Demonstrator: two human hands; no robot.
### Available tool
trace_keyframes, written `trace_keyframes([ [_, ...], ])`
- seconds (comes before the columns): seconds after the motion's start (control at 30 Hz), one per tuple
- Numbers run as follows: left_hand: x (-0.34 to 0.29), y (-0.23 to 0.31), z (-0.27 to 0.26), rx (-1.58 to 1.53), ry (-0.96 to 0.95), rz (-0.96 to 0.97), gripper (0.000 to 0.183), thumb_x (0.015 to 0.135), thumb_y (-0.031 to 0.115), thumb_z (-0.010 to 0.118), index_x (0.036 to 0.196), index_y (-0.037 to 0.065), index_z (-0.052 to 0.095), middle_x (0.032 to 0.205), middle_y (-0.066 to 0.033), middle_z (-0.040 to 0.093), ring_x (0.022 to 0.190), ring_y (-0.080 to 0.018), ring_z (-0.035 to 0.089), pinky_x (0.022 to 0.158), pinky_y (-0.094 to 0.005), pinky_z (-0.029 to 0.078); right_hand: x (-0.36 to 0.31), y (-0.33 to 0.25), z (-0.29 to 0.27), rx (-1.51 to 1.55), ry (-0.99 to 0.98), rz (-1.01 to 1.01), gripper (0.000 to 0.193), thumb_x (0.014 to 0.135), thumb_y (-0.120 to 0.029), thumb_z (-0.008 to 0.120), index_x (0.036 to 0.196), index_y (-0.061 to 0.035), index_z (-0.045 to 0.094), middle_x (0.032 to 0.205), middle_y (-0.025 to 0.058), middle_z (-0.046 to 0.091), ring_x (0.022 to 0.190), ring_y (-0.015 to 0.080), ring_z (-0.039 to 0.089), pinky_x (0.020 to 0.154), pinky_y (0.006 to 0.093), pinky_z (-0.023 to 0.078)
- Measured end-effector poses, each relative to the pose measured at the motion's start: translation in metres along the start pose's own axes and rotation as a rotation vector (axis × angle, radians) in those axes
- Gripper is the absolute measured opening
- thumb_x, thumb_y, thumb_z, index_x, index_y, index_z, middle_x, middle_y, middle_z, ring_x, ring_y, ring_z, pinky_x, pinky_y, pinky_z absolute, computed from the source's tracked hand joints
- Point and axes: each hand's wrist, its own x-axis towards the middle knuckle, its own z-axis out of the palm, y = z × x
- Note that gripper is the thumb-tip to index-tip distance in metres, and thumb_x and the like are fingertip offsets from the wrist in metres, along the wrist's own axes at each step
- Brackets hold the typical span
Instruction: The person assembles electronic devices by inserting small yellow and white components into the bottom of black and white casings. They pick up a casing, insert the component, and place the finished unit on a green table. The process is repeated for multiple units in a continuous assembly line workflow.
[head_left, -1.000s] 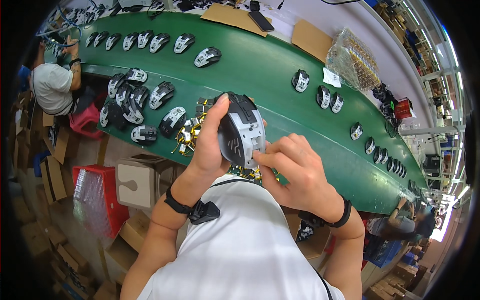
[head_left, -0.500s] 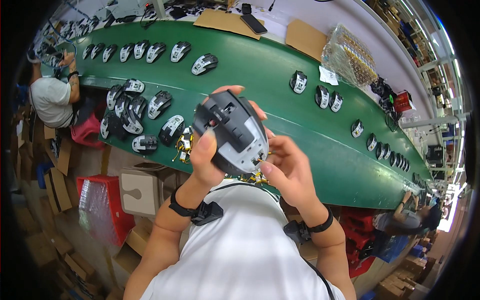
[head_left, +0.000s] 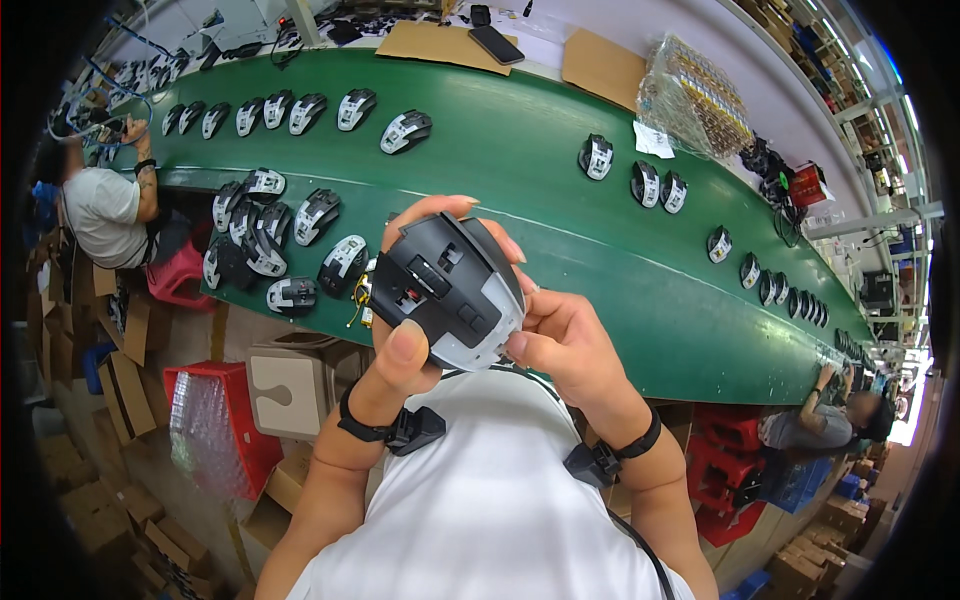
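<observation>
Two-handed, points mouse (head_left: 470,290) wheel-first up-left, long axis slanted. Clasps with left hand (head_left: 398,358), pinches at rear with right hand (head_left: 574,352).

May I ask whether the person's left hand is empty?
No, the left hand holds a black and light-grey mouse, with the right hand at its lower right edge.

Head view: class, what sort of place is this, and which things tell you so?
Probably an electronics assembly workshop: one computer mouse is being held, more mice lie along a long green bench, and another person is beside it, near cardboard boxes.
</observation>
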Motion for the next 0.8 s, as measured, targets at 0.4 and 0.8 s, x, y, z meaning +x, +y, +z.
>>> trace_keyframes([
  [0.4, -0.001, -0.012, -0.017, -0.016, -0.014, 0.028, 0.081, 0.087, 0.06, 0.049, 0.141, 0.003, 0.031, 0.111, -0.0226, 0.055, 0.09, -0.0354, 0.066, 0.077, -0.0462, 0.057, 0.006, 0.016, -0.002, 0.048, -0.047, 0.043, 0.018, 0.091, -0.011, 0.061, 0.102, 0.002, 0.061, 0.089, 0.0025, 0.065, 0.075, 0.0075, 0.056, 0.071, 0.0228, 0.045],
  [0.8, 0.006, -0.023, -0.033, -0.264, 0.097, -0.134, 0.067, 0.094, 0.052, 0.033, 0.136, 0.0, 0.043, 0.106, -0.0218, 0.063, 0.084, -0.0354, 0.069, 0.075, -0.0448, 0.058, 0.005, 0.002, 0.0, 0.213, 0.189, -0.528, 0.03, 0.092, 0.0, 0.062, 0.121, 0.0073, 0.058, 0.099, 0.0128, 0.068, 0.091, 0.0166, 0.066, 0.082, 0.0287, 0.054],
])
